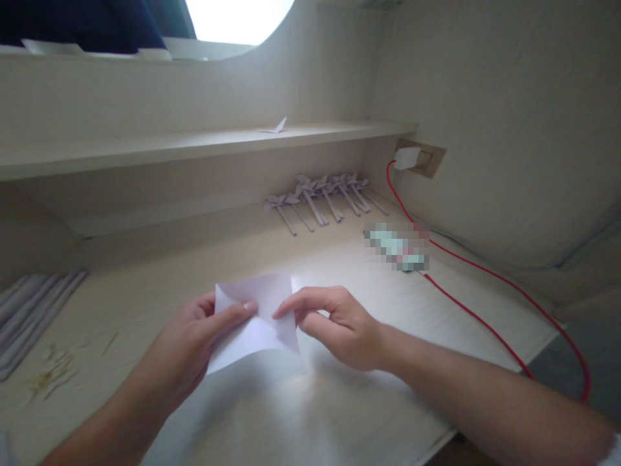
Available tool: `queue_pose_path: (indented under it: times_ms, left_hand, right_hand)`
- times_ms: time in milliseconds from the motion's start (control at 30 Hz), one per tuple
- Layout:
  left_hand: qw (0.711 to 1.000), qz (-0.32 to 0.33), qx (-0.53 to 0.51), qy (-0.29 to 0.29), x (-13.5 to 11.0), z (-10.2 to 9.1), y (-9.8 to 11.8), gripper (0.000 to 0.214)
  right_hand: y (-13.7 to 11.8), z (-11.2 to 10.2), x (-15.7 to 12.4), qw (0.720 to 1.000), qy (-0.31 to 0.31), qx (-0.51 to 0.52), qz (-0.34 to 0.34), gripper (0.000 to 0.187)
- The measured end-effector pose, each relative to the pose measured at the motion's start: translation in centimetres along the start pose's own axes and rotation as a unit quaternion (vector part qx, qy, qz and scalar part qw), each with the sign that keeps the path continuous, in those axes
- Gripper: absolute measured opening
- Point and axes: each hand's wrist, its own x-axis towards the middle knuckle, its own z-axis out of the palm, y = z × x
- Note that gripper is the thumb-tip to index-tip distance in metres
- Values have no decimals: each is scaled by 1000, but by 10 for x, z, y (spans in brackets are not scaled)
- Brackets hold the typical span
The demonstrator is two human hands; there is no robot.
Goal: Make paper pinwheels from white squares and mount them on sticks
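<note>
A small sheet of white paper (264, 330), lightly creased and bent, is held up above the desk between both hands. My left hand (204, 330) grips its left side, with the thumb lying across the front face and the fingers behind. At the right edge, my right hand (334, 323) holds the sheet, its index finger on the front and the thumb side close by the edge. Part of the fingers behind the paper is hidden.
Several paper pinwheels on sticks (323, 197) lie at the back of the desk (194, 252). A blurred-out phone-like device (395, 246) has a red cable (475, 317). Rolled paper sticks (39, 317) and small pale strips (55, 369) lie left. Folded paper (277, 127) rests on the shelf (194, 142).
</note>
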Motion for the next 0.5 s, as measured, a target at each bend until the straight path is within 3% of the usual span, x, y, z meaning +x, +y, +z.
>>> queue_pose_path:
  times_ms: [100, 300, 500]
  left_hand:
    - [997, -45, -57, -20, -2, -4, 10, 32]
    - [996, -54, 2, -73, -2, -13, 11, 33]
    - [987, -13, 129, -97, -4, -17, 8, 34]
  right_hand:
    - [-2, -4, 1, 995, -33, -67, -70, 51]
    - [-6, -6, 0, 969, 18, -188, -158, 27]
    - [-11, -5, 1, 952, 20, -231, -198, 21]
